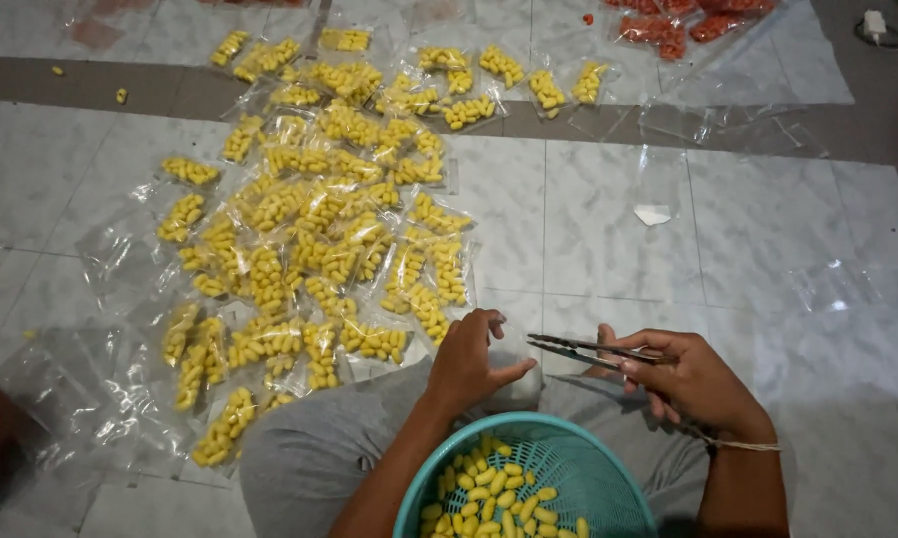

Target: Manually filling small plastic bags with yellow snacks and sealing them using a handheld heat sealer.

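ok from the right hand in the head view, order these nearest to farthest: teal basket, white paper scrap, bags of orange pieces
1. teal basket, just below and left of the right hand
2. white paper scrap, on the floor tiles above the hand
3. bags of orange pieces, at the top edge, farthest

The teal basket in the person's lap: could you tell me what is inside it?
The teal basket holds a heap of small yellow oblong pieces. Only the top layer shows; the basket's bottom is covered, and its near part lies outside the picture.
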